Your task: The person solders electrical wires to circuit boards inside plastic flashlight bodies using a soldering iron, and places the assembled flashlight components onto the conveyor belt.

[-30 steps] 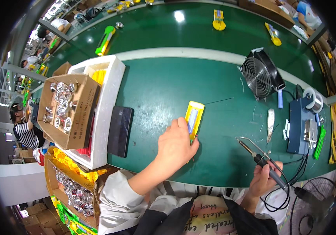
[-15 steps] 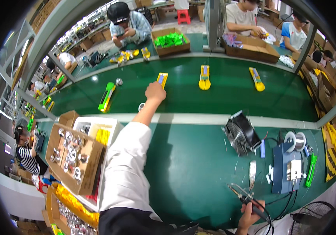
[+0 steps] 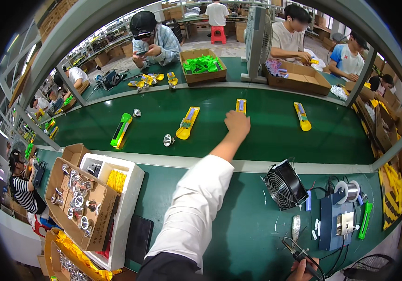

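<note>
While our right hand [image 3: 306,269] stays low at the near edge of the counter [image 3: 238,225], fingers clenched on the soldering iron [image 3: 299,256], our left hand [image 3: 237,124] stretches far across to the green conveyor belt [image 3: 266,136]. Its fingers lie loose and flat just below the small yellow piece [image 3: 240,105], touching or nearly touching it; we cannot tell whether they grip it. To do this well, we judge the reach should be steady and the piece left lying straight and well apart from its neighbours, with the iron tip kept off the wires. Counting on the belt, we see three yellow pieces, one green piece [image 3: 120,130] and two small silver reflectors [image 3: 168,139]. Nearer us stand one black fan [image 3: 283,185] and one box of reflectors [image 3: 76,201].
</note>
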Demonstrator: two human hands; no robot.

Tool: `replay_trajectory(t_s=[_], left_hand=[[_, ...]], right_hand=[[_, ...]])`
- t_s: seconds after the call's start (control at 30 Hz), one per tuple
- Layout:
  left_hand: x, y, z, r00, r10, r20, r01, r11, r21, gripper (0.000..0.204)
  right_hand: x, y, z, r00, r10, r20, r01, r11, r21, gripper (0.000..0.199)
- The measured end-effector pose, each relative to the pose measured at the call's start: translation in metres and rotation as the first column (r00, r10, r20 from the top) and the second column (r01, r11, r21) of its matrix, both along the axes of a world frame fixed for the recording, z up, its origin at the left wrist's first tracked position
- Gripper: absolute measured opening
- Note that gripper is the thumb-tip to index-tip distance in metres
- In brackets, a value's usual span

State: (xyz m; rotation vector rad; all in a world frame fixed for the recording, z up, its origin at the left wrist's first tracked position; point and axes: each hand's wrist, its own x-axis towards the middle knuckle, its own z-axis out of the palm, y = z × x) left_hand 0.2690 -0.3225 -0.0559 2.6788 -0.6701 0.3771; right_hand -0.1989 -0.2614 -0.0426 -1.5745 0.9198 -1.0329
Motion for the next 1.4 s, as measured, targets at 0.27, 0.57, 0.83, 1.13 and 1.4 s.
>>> replay_trajectory(t_s=[0.27, 0.57, 0.83, 1.13, 1.4], left_hand=[[-0.042, 0.039, -0.022, 0.997, -0.033, 0.066, 0.023, 0.987, 0.156, 0.021], [-0.289, 0.254, 0.044, 0.962, -0.174, -0.212, 0.197, 0.976, 0.094, 0.018], [-0.303, 0.357, 0.097, 0.987, -0.158, -0.016, 0.151, 0.964, -0.217, 0.040], [-0.109, 0.596, 0.100, 0.863, 0.384, -0.328, -0.315, 0.917, 0.243, 0.078], [-0.115, 0.570, 0.104, 0.910, 0.150, -0.387, -0.045, 0.963, 0.267, 0.070]], right_hand=[[-0.022, 0.000, 0.012, 0.995, -0.102, -0.011, 0.101, 0.993, -0.068, 0.021], [-0.036, -0.001, 0.003, 0.983, -0.086, 0.163, 0.082, 0.996, 0.034, 0.022], [-0.045, 0.000, -0.012, 0.989, -0.048, 0.139, 0.054, 0.998, -0.042, 0.026], [-0.044, 0.019, -0.009, 0.984, -0.053, 0.169, 0.056, 0.998, -0.016, 0.023], [-0.037, 0.027, -0.010, 0.986, 0.026, 0.163, -0.028, 1.000, 0.014, 0.019]])
